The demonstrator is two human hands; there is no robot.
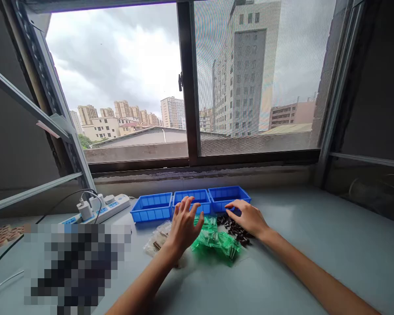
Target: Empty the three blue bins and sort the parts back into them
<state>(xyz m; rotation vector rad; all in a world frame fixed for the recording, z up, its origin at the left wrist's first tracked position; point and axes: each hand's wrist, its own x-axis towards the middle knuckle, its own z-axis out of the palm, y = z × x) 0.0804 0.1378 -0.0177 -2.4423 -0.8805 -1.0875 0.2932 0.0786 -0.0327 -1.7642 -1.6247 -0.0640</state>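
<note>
My left hand (pixel 184 222) hovers with fingers spread over a heap of green plastic bags (pixel 216 240) and holds nothing. My right hand (pixel 248 217) lies flat, fingers stretched out, on a pile of small dark metal parts (pixel 233 228) just in front of the blue trays. Three shallow blue trays stand side by side by the window: left tray (pixel 151 207), middle tray (pixel 197 195), right tray (pixel 228 193). A few clear bags (pixel 157 240) with small parts lie left of the green ones, partly hidden by my left forearm.
A white power strip (pixel 100 208) with plugged chargers and cables sits at the left on the grey table (pixel 315 245). A blurred dark patch covers the near left. The window frame and metal shelf rails border the back and sides.
</note>
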